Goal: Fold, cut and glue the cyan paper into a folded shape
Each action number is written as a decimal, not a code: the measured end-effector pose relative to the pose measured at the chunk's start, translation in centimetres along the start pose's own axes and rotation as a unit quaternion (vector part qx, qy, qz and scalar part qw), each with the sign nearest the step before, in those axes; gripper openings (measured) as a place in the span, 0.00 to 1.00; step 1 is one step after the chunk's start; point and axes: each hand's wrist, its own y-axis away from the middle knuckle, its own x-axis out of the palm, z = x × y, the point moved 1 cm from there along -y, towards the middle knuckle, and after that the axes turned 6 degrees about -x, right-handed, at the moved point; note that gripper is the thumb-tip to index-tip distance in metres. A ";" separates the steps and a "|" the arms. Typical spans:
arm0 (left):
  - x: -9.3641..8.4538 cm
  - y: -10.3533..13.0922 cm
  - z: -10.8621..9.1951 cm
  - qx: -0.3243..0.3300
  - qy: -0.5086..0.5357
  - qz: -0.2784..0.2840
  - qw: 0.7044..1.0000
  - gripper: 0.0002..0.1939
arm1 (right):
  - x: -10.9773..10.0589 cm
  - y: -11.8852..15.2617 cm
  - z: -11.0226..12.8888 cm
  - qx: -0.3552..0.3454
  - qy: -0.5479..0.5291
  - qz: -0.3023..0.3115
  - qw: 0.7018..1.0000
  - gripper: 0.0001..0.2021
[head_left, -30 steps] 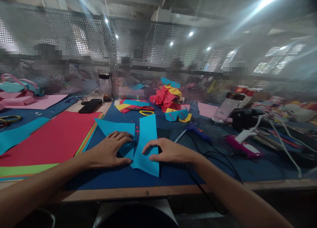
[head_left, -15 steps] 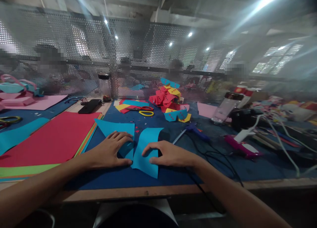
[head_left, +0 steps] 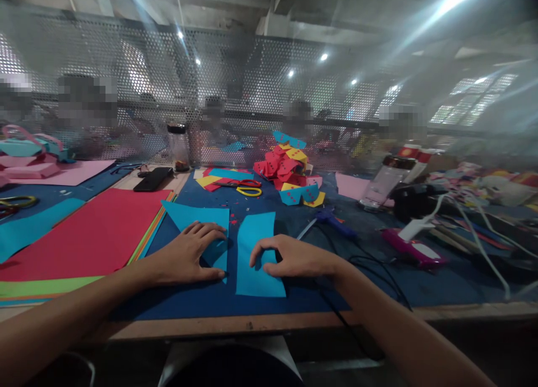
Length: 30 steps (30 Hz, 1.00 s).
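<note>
My left hand (head_left: 193, 252) lies on a light blue paper piece (head_left: 205, 216) with a slanted left side, its fingers spread and resting on it. My right hand (head_left: 290, 255) rests over a second blue paper piece (head_left: 256, 230). Its forefinger and thumb are apart, with the tips touching the paper; the other fingers are hidden beneath the hand. A narrow strip of dark blue table mat (head_left: 210, 303) separates the two pieces. The right piece is slightly wavy.
A stack of coloured sheets (head_left: 96, 224), red on top, lies left, with a phone (head_left: 153, 179) behind. Scissors (head_left: 247, 188) lie beyond my hands near red, yellow and blue cut-outs (head_left: 288, 168). A glue gun (head_left: 334, 221), cables and a power strip (head_left: 414, 249) are at right.
My right hand has moved a little to the right with its blue paper piece, which has turned straighter and lies flatter. The gap between the pieces has widened. My left hand has stayed put.
</note>
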 end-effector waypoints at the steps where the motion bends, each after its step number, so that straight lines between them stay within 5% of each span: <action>1: 0.0 0.0 0.0 0.000 -0.002 0.000 1.000 0.34 | -0.2 0.0 0.0 -0.007 -0.004 -0.012 1.000 0.17; 9: 0.1 -0.1 0.0 0.012 -0.012 -0.010 1.000 0.36 | -0.7 -0.2 1.4 -0.041 -0.017 -0.157 0.987 0.10; 15: 0.4 0.0 0.2 0.028 -0.016 -0.013 0.999 0.35 | -4.9 -2.5 2.9 -0.068 0.052 -0.275 0.958 0.11; 21: 0.7 -0.1 0.3 0.027 0.005 -0.035 0.999 0.35 | -9.7 -9.7 0.9 -0.089 0.064 -0.350 0.930 0.09; 30: 0.8 -0.2 0.1 0.014 0.033 -0.022 0.999 0.38 | -11.9 -23.8 -6.3 0.088 -0.097 -0.383 0.914 0.13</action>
